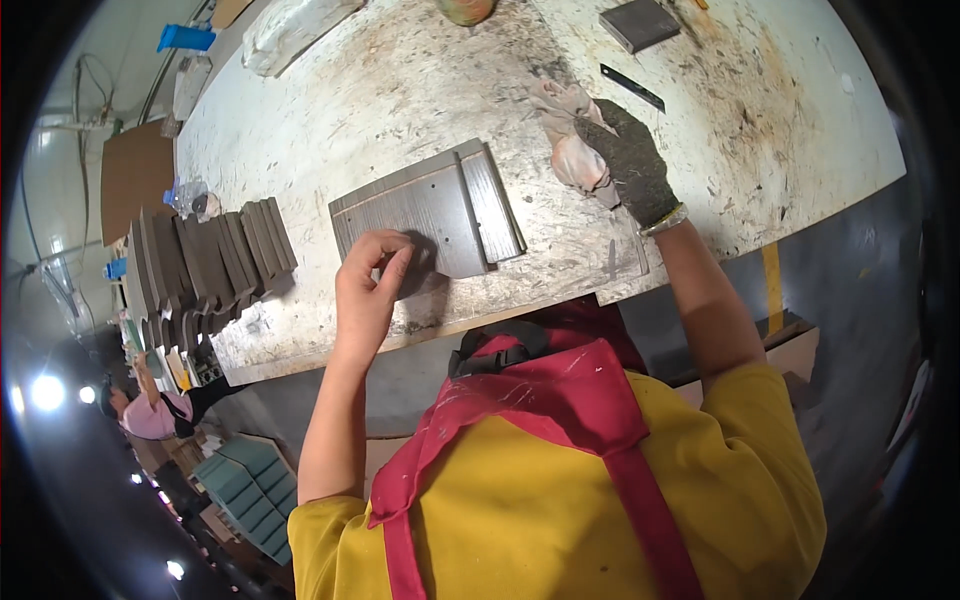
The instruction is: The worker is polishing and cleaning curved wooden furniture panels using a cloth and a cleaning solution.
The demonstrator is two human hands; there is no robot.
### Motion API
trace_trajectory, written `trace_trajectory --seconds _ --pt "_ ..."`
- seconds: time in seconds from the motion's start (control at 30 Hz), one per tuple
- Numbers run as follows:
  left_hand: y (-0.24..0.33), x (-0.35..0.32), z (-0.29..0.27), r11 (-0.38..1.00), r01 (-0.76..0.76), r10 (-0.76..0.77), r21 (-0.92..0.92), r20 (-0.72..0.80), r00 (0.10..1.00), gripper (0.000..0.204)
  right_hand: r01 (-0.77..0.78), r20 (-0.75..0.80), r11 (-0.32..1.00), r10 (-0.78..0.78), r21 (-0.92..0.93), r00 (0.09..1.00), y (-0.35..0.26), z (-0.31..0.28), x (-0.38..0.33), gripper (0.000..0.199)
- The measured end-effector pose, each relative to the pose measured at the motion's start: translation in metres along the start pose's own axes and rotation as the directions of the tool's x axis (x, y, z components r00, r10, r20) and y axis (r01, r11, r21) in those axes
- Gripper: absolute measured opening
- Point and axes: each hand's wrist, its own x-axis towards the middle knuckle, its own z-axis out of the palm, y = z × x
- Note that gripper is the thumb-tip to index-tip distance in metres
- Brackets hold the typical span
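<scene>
Two grey wood-grained boards (410, 205) lie overlapped on the worktable, the upper one dotted with small dark holes. Over the near edge of the upper board is my bare left hand (372, 275), its fingers curled and the thumb drawn in toward the index finger. Whether anything small sits between those fingertips cannot be made out. My right hand (637, 160), in a dark work glove, is closed on a crumpled, stained pale rag (575, 150) to the right of the boards. The rag rests against the tabletop.
A scuffed white worktable (450, 90) spans the view. Stacked grey boards (205, 260) stand at its left end. A black blade-like strip (632, 87) lies beyond my right hand, with a dark grey block (640, 24) farther back. Another person (152, 412) is far left.
</scene>
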Motion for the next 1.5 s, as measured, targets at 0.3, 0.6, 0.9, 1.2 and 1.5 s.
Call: trace_trajectory --seconds 0.3,0.6,0.9,1.2,1.5 --pt "0.016 0.017 0.059 0.500 -0.631 0.514 0.593 0.383 0.768 0.038 0.282 -0.045 0.843 -0.339 -0.457 0.940 -0.007 0.009 -0.010 0.036" --pt "0.019 0.024 0.065 0.509 -0.626 0.476 0.590 0.413 0.776 0.046 0.422 -0.036 0.630 -0.582 -0.652 0.813 -0.008 0.005 -0.011 0.034" --pt "-0.020 -0.019 0.016 0.663 -0.663 0.670 0.349 0.120 0.733 0.032 -0.127 -0.013 0.983 0.130 0.135 0.991 -0.021 0.001 0.000 0.037" --pt "-0.186 -0.129 -0.133 0.967 0.027 0.125 0.255 -0.560 0.819 0.030 0.025 0.080 0.988 -0.013 -0.155 0.997 -0.019 -0.024 0.063 0.045" --pt "-0.367 -0.112 -0.359 0.954 -0.116 -0.200 -0.276 -0.874 0.442 0.018 -0.038 0.014 0.402 0.126 -0.915 0.992 -0.173 0.078 0.038 0.035"
